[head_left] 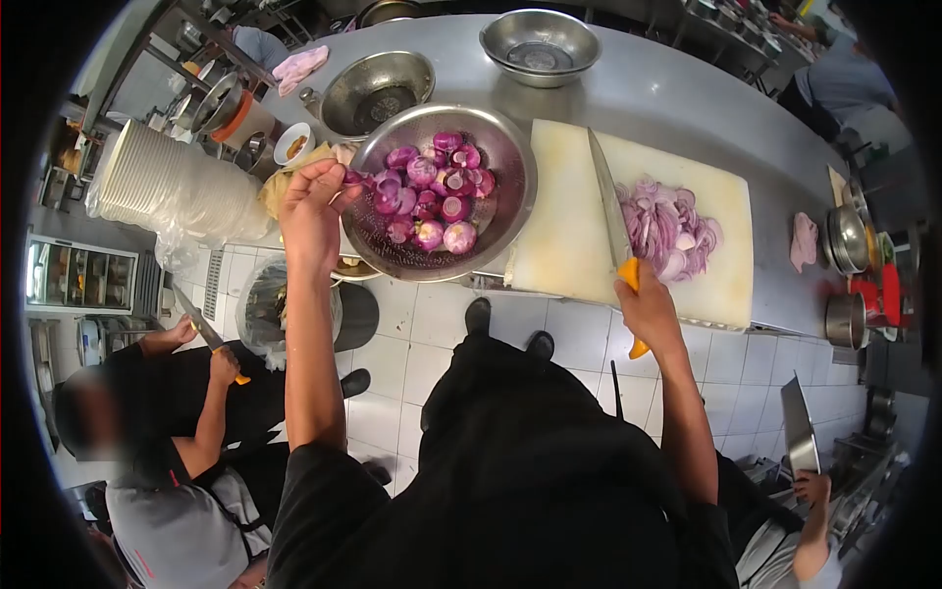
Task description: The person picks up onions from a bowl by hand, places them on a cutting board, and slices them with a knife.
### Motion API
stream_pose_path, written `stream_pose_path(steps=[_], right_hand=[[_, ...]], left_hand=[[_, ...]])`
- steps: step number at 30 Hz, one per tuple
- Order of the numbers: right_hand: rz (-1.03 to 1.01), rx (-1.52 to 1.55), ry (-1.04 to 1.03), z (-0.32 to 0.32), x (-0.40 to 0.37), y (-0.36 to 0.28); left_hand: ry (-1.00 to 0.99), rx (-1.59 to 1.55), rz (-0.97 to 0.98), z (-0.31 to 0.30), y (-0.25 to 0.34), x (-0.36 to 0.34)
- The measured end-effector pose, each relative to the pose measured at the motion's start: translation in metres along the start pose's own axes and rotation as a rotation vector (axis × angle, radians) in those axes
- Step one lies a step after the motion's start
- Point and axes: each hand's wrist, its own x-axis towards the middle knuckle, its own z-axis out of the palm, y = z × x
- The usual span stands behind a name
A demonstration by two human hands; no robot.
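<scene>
My left hand [316, 201] is raised at the left rim of a metal colander [510, 211]. Its fingertips pinch a small purple piece of red onion [354, 178]. Several peeled red onions [422, 173], some of them halved, lie in the colander. A knife with a yellow handle [610, 211] is gripped in my right hand [650, 309]. Its blade lies over the white cutting board [559, 236], pointing away from me. Sliced red onion [675, 228] is heaped just right of the blade.
Metal bowls [540, 44] stand at the back, and another bowl [378, 93] sits behind the colander. Stacked plastic-wrapped containers [182, 187] are at left. A lined bin [265, 309] stands below. One co-worker holds a knife [201, 324] at left; another holds a cleaver [800, 427] at right.
</scene>
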Motion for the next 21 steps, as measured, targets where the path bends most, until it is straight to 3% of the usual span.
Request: stream_pose_path(steps=[5, 11, 14, 17, 21], right_hand=[[0.001, -0.009, 0.014, 0.002, -0.002, 0.001], [0.004, 0.018, 0.017, 0.0, -0.006, -0.001], [0.025, 0.029, 0.012, 0.0, -0.004, -0.001], [0.036, 0.024, 0.013, -0.003, -0.007, -0.003], [0.033, 0.003, 0.015, -0.005, -0.007, -0.006]], left_hand=[[-0.059, 0.009, 0.036, 0.017, 0.004, 0.007], [-0.012, 0.275, 0.145, 0.009, 0.007, 0.015], [0.073, 0.299, 0.172, -0.017, 0.011, 0.015], [0.237, 0.619, 0.24, -0.056, 0.018, 0.009], [0.369, 0.773, 0.221, -0.11, 0.012, -0.005]])
